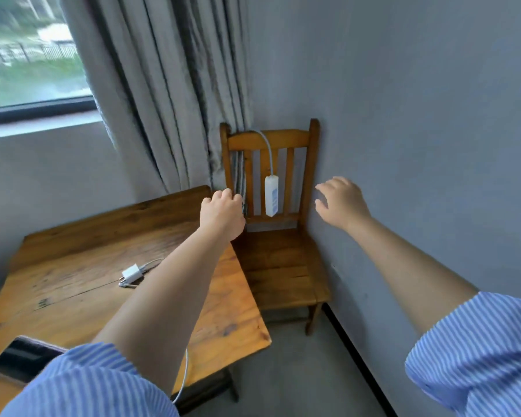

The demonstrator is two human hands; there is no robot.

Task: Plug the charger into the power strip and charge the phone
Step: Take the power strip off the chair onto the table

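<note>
Both hands up near the chair back, nothing held; charger and phone on the bench.

Largest first: one grey pleated curtain [169, 94] in the corner, one worn wooden bench [73, 266], one slatted wooden chair [280, 236] just beside it. One white power strip [272, 196] hangs against the chair's slats by its cord. One black phone [21, 361] at near bench edge, one white charger plug [132, 273] mid-bench, cable attached. Left hand [221, 215] fingers loosely curled, empty; right hand [342, 203] fingers spread, empty.
</note>
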